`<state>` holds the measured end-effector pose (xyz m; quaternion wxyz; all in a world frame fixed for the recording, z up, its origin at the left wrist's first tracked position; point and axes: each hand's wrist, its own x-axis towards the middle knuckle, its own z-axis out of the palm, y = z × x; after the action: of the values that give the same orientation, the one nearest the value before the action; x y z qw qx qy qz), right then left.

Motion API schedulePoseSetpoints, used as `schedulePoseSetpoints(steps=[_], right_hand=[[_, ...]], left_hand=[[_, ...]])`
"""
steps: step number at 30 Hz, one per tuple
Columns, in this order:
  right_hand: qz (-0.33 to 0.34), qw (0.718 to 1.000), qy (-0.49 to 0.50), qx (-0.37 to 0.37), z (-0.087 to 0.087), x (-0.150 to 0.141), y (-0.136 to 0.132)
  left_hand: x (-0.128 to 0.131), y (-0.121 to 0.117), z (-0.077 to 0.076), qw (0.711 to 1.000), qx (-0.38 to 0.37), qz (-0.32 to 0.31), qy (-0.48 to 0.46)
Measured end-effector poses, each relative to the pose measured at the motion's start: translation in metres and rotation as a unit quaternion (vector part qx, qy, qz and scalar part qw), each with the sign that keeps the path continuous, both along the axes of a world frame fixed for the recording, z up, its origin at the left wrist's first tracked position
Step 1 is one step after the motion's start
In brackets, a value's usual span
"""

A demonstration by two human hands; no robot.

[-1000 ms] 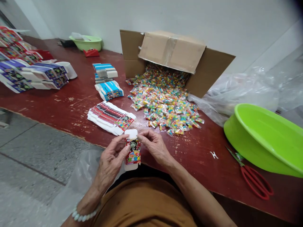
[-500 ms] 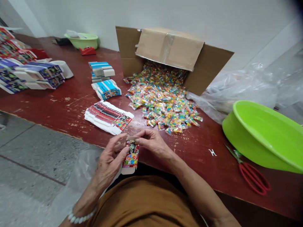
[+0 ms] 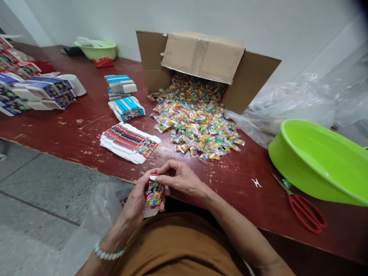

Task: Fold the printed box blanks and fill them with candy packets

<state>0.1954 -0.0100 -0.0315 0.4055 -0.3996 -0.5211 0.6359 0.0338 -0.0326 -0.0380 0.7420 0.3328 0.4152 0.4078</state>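
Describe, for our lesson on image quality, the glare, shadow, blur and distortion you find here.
Head view: bright glints on the candy packets; head view: shadow inside the mouth of the carton; head view: fine print on the held box too soft to read; head view: green basin looks stretched near the right edge.

Soft light glints on candy packets (image 3: 198, 124), edges blurred, one upper corner black.

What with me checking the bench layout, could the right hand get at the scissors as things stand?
Probably yes: the scissors lie on the table beside the green tub, handles uncovered, though the right hand is busy at the small box.
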Motion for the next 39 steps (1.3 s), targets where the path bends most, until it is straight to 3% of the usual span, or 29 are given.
schedulePoseSetpoints(steps=[6,14,20,23,26,30,32,35,36,39], right_hand=[[0.029,0.993,0.086,-0.080,0.005,0.001,0.008],[0.054,0.996,0.045,0.057,0.005,0.007,0.000],[0.033,0.997,-0.045,0.047,0.001,0.010,0.007],[0.066,0.996,-0.009,0.059,0.005,0.012,0.011],[0.105,0.991,0.010,0.085,0.004,0.009,0.007],[0.008,0.987,-0.053,0.152,-0.011,0.000,-0.006],[0.006,0.980,-0.090,0.178,-0.018,-0.001,-0.007],[-0.010,0.937,-0.238,0.254,-0.019,0.011,0.009],[-0.052,0.903,-0.326,0.276,-0.018,0.017,0.018],[-0.150,0.762,-0.566,0.276,-0.017,0.037,0.046]], left_hand=[[0.000,0.000,-0.004,0.999,0.025,-0.024,0.023],[0.000,0.001,-0.005,0.998,0.008,-0.037,0.047],[-0.006,0.004,-0.011,0.993,0.000,-0.071,0.091],[-0.008,0.004,-0.013,0.992,-0.006,-0.079,0.102],[-0.005,0.004,-0.010,0.996,-0.011,-0.056,0.070],[0.004,0.002,-0.004,0.999,-0.041,0.014,0.006],[0.005,0.000,-0.002,0.998,-0.049,0.028,-0.008],[0.000,-0.005,0.000,0.997,-0.052,0.047,-0.027],[-0.003,-0.008,0.000,0.996,-0.061,0.053,-0.038],[-0.015,-0.018,-0.003,0.991,-0.118,0.036,-0.056]])
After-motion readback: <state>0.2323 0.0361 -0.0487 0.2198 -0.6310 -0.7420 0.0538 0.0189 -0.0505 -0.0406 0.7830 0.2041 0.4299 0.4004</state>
